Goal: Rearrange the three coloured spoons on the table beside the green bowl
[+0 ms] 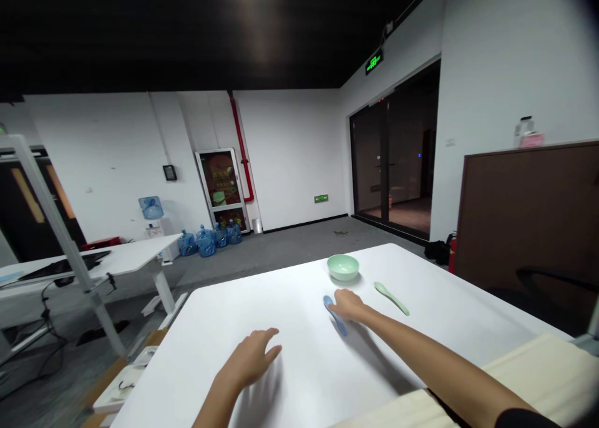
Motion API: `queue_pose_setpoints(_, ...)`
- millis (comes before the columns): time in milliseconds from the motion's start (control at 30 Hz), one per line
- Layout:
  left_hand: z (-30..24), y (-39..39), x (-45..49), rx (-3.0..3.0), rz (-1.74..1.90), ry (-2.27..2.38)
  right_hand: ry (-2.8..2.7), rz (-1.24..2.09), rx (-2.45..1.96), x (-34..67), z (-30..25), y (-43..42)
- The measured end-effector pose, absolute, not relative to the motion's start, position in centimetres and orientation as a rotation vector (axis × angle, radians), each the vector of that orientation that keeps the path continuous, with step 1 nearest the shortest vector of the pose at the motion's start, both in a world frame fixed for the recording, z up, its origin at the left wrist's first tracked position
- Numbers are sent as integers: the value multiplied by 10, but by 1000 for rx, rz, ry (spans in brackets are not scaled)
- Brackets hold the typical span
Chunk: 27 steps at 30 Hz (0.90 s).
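My right hand (348, 305) reaches across the white table (299, 359) with its fingers curled together at the neck of a blue spoon (339, 324). The thumb lies over the spoon near its bowl end, and the other fingertips are hidden behind the hand. To the left, my left hand (251, 356) hovers over the tabletop with thumb and fingers apart, holding nothing. A pale green bowl (343, 268) stands upright just beyond the right hand. Right of that hand, a pale green spoon (392, 298) lies at a slant.
Cream cloth (538, 372) covers the near right edge of the table. Another white table (140, 256) with a metal post (58, 219) is at left. Blue water jugs (206, 242) stand by the far wall. A brown partition (524, 209) rises at right.
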<state>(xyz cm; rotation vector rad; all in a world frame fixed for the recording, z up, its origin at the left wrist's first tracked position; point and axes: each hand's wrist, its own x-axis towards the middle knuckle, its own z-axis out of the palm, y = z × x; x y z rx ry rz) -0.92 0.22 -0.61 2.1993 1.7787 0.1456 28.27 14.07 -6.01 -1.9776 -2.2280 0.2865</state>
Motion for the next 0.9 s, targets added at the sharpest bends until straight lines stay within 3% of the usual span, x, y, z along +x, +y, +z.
queue_pose_setpoints(300,-9,4,-10,2207,158,1774,-2173,211,-1804,336,-6,123)
queue_pose_setpoints(467,-10,4,-11,2205,155,1767,-2189,224,-1620,363,-20,105)
queue_pose_setpoints(900,-14,7,-12,2212,135,1763,-2219,245,-1715,378,-50,100)
